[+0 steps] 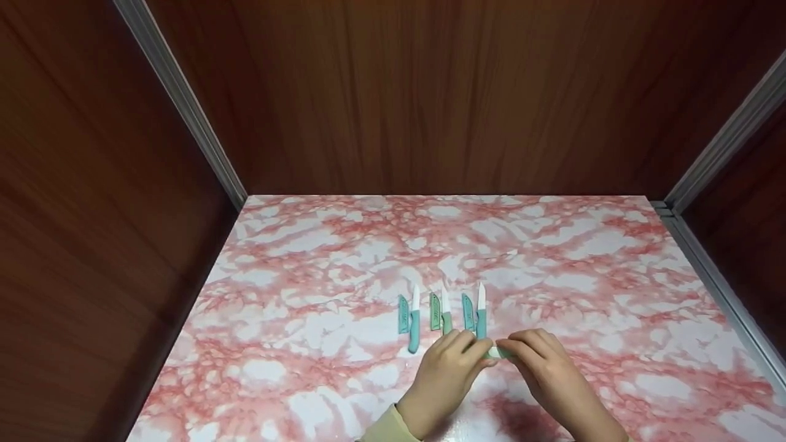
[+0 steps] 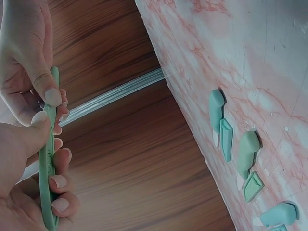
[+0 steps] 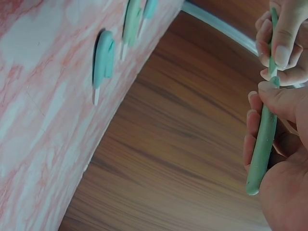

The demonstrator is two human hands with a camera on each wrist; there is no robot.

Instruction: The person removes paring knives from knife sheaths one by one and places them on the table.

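Note:
Both hands meet over the near part of the table, working on one green paring knife. My right hand [image 1: 548, 371] grips its smooth green handle [image 3: 262, 149], thumb laid along the top. A narrow green sheath [image 2: 44, 178] is held by my left hand [image 1: 447, 368], fingers curled round its side. Between the hands a short white stretch of blade [image 1: 495, 352] shows; the rest of it is hidden. Beyond the hands lie a left blue knife [image 1: 414, 328], a green knife [image 1: 447, 320] and a right blue knife [image 1: 481, 319], white blades bare and pointing away.
Left of each lying knife is its own sheath: a blue sheath [image 1: 403, 314], a green sheath [image 1: 435, 311] and another blue sheath [image 1: 468, 312]. The red-and-white marbled table [image 1: 295, 368] is bounded by a brown wood-grain back panel [image 1: 430, 98] and side panels with metal rails [image 1: 184, 92].

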